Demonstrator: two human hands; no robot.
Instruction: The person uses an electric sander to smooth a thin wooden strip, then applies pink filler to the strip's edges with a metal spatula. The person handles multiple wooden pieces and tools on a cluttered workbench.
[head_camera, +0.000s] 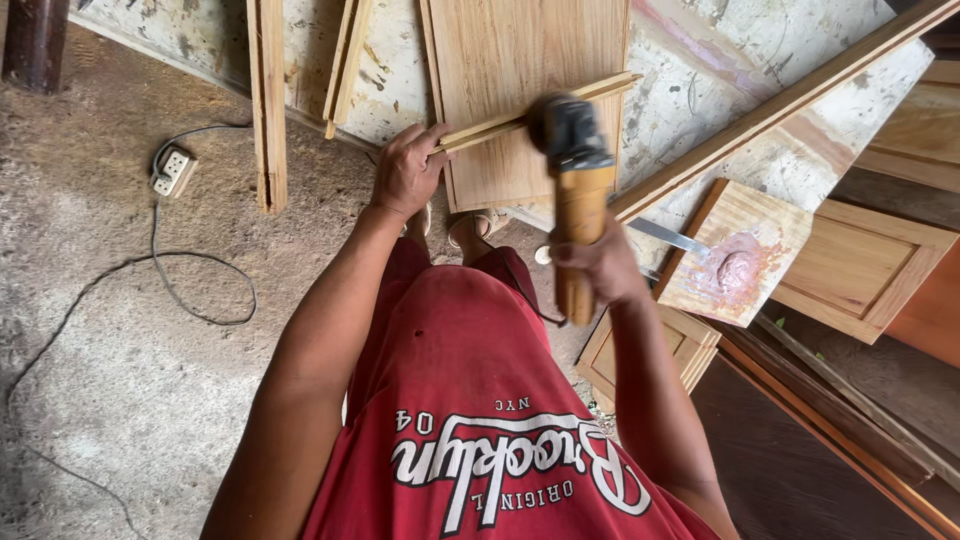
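Red shirt (470, 400) nearest lens. Right hand (598, 265): fingers wrapped round yellow body of angle grinder (575, 190), head on thin wood strip (530, 112). Left hand (407, 170): fingers pinching strip end, strip across oak panel (520, 70). Strip likely light, springy, snappable; grip near end. Grinder likely heavy; hold at body.

Loose slats (268, 100) left; floor (120, 330) beyond.

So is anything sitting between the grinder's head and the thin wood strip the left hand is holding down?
Nothing visible. The grinder, gripped by the right hand, has its head right at the wood strip, which the left hand pins against the wood panel.
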